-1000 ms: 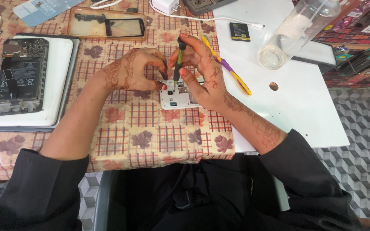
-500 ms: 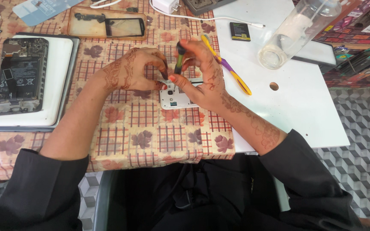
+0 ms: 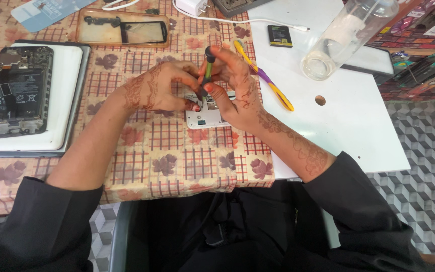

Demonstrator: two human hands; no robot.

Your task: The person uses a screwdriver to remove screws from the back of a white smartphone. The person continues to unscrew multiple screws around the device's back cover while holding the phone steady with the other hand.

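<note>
I'm looking down at the table [image 3: 147, 166] now, and my right hand [image 3: 235, 88] is clenched around a green-and-black screwdriver [image 3: 207, 70], holding it nearly upright with the tip down on a small white device [image 3: 205, 117] lying near the table's middle, just short of the near edge. My left hand [image 3: 159, 88] sits beside it on the checked cloth, fingertips pressed against the device's left end and curled close to the screwdriver shaft; it pins the device rather than wrapping it. Off at the left edge, an opened phone [image 3: 18, 90] lies face down on a white tray [image 3: 66, 100]. At the far edge sits a clear phone case [image 3: 122, 30]. To the right, on the white board [image 3: 348, 121], lie a yellow-and-purple tool [image 3: 268, 80] and a clear plastic bottle [image 3: 346, 38] on its side.
</note>
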